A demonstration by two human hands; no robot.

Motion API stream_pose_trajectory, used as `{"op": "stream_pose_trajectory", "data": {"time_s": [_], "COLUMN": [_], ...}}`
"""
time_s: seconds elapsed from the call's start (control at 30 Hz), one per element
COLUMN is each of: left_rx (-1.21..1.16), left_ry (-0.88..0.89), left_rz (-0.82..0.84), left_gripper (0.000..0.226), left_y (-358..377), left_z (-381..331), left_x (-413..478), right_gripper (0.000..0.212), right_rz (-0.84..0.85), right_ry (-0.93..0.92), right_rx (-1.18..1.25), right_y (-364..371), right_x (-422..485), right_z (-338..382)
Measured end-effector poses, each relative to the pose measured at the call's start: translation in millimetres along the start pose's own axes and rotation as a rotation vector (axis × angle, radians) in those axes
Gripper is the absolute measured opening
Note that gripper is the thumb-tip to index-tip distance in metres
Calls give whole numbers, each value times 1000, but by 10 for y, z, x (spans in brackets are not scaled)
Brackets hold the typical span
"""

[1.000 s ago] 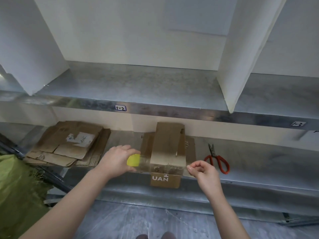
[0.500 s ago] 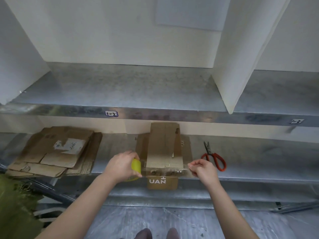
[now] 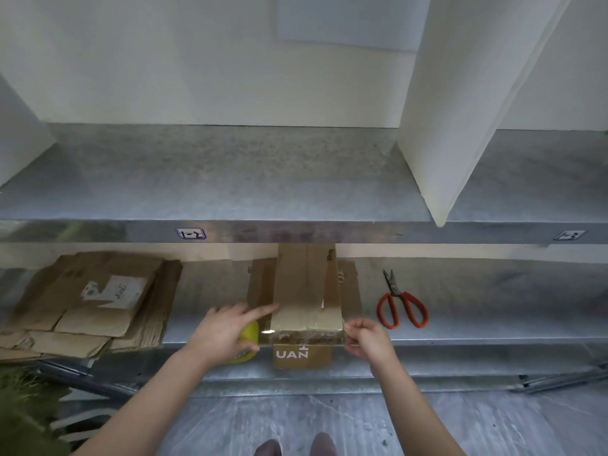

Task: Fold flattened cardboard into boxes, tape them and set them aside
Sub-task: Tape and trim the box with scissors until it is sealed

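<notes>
A folded brown cardboard box [image 3: 306, 291] stands on the lower metal shelf, its front face printed "UAN" hanging over the shelf edge. A strip of clear tape [image 3: 306, 334] stretches across the box's near top edge. My left hand [image 3: 227, 327] holds a yellow tape roll [image 3: 248, 340] at the box's left side, with the index finger pointing onto the box top. My right hand [image 3: 368, 337] pinches the free end of the tape at the box's right corner.
A stack of flattened cardboard [image 3: 95, 304] lies on the lower shelf [image 3: 493, 324] at the left. Red-handled scissors [image 3: 399, 304] lie right of the box. The upper shelf [image 3: 230, 179] has white dividers [image 3: 460, 110]. Green material [image 3: 23, 406] sits low left.
The tape strip has come down onto the box's near top edge. My left index finger has stretched out onto the box top. My right hand keeps its pinch on the tape end.
</notes>
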State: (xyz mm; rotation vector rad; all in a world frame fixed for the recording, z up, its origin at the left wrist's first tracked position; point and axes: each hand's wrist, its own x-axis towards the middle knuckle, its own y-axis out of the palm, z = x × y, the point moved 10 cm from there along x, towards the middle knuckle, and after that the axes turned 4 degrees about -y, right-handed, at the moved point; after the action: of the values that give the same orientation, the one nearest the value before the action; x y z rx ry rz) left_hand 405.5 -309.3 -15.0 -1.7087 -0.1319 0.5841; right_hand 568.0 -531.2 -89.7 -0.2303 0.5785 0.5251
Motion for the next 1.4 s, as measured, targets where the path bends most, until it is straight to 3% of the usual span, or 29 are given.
{"op": "stream_pose_trajectory", "data": {"time_s": [0.13,0.23,0.3,0.37,0.43,0.57,0.67,0.77,0.9,1.0,1.2,1.4], "left_rx": [61,60,62,55,38,-18,-109,-309,-597,-546,-322,-157], "left_ry": [33,34,38,35,30,26,32,9,-166,-99,21,-55], "left_rz": [-14,-46,-60,-67,-71,-73,-43,-39,-93,-93,-127,-146], "left_gripper": [69,66,67,67,68,72,76,82,83,63,54,50], "left_y": [35,44,51,52,66,114,172,208,239,160,-214,-166], "left_z": [-16,-18,-25,-18,-7,-8,-8,42,312,344,335,329], "left_x": [-22,-15,-7,-5,-7,-35,-45,-80,-107,-84,10,181], "right_gripper": [8,30,23,29,42,47,65,59,52,51,53,52], "right_rz": [-50,-286,-374,-305,-181,-18,-21,-100,-103,-84,-73,-95], "right_ry": [27,-160,-345,-449,-439,-463,-564,-641,-514,-432,-404,-365], "right_rx": [87,-152,-282,-362,-375,-468,-595,-743,-652,-489,-381,-383], "right_y": [52,-104,-117,-15,66,186,324,425,437,410,406,395], "right_x": [47,-77,-288,-405,-427,-417,-434,-410,-304,-280,-175,-112], "right_z": [-140,0,176,234,181,195,363,506,400,339,249,195]}}
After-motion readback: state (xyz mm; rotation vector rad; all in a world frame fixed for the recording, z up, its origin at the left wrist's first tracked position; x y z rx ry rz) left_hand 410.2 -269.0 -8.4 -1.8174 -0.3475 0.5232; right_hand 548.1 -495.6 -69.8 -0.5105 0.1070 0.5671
